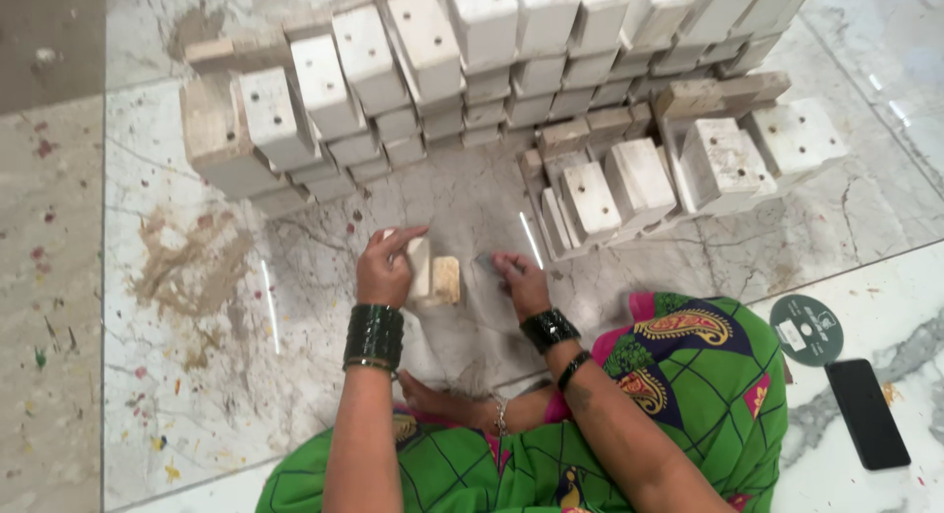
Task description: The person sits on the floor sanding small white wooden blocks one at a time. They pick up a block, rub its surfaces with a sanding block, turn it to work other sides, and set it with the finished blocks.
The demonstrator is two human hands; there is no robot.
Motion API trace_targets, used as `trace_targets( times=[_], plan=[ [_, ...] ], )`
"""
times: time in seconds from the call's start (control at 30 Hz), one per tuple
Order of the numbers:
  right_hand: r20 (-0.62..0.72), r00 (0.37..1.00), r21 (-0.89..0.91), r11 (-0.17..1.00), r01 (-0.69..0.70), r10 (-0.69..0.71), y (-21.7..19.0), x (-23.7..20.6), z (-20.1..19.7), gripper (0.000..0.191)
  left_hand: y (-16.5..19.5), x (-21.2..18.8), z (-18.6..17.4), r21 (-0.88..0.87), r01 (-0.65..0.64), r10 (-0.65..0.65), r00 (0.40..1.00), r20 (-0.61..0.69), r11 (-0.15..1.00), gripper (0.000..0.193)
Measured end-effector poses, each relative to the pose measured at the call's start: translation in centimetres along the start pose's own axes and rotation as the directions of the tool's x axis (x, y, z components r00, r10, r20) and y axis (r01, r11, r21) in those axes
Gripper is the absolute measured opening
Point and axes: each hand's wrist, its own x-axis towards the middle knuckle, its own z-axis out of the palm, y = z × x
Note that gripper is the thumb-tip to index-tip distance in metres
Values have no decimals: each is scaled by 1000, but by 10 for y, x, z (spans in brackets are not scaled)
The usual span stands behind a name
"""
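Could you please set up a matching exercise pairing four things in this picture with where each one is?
Things:
1. small wooden block
2. green disc
3. black phone
4. stacked white blocks

Places:
A. on the floor at the far right, nearest the picture's lower edge
B. piled along the top of the view
C. held in the left hand
D. on the floor just beyond the phone, beside the green cloth

Pairs: 1-C, 2-D, 3-A, 4-B
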Motion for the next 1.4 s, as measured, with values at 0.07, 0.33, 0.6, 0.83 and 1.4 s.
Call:
trace_targets(
  times=[0.07,0.33,0.6,0.83,1.4],
  plan=[
    [150,983,-29,993,115,-110,0,-1,6,25,-5,2,-8,-35,21,-21,1000,-8,999,59],
    [482,716,-412,591,693,-505,-9,-55,41,35,-23,-19,-27,-77,15,-23,994,-106,997,62],
    [741,461,-435,174,884,-488,-33,-59,47,48,-36,-41,-48,-346,162,-187,981,-42,924,76],
    [609,609,-479,375,793,-509,-49,-86,60,30,-49,-42,-52,-475,125,-225,961,-161,871,79],
    [518,661,-438,495,750,-543,-47,-116,126,54,-47,-54,-23,-414,100,-234,929,-285,905,69]
  ],
)
